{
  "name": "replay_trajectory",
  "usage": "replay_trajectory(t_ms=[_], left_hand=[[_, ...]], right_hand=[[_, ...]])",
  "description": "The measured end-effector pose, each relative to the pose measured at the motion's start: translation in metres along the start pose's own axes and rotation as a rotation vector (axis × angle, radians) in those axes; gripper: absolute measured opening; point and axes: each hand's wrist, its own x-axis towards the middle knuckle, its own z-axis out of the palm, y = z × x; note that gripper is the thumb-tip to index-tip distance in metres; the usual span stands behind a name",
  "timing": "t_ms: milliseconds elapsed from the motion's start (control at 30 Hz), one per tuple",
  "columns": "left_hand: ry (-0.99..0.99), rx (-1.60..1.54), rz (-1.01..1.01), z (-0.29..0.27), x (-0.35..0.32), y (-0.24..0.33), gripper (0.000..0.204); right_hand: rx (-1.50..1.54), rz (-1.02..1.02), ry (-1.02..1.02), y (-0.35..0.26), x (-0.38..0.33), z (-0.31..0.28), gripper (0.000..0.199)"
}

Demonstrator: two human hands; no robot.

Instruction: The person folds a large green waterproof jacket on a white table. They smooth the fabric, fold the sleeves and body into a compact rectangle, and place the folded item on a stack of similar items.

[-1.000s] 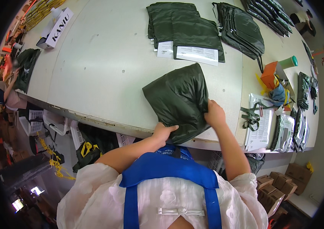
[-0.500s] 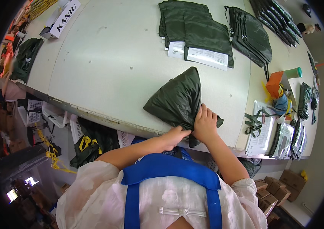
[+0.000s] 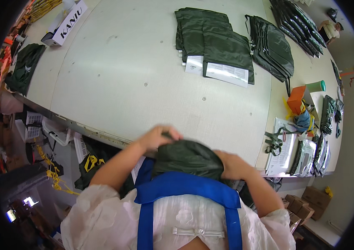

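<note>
Bundle of dark green fabric (image 3: 188, 159) at worktop (image 3: 143, 83) near edge, against chest: soft, light, probably slippery; left hand (image 3: 157, 136) and right hand (image 3: 232, 164) fingers clenched on opposite ends, the likely best hold.

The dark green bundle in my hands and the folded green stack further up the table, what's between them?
Nothing: in the head view, only bare table lies between the bundle and the folded stack.
</note>
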Motion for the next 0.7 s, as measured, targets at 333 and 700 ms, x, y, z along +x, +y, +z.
replay_trajectory(t_ms=[333, 700], left_hand=[[0.433, 0.187, 0.05, -0.041, 0.182, 0.041, 0.061], [0.83, 0.533, 0.03, -0.017, 0.318, 0.048, 0.045]], right_hand=[[0.274, 0.173, 0.242, 0.034, -0.022, 0.033, 0.056], [0.421, 0.241, 0.452, 0.062, -0.043, 0.049, 0.052]])
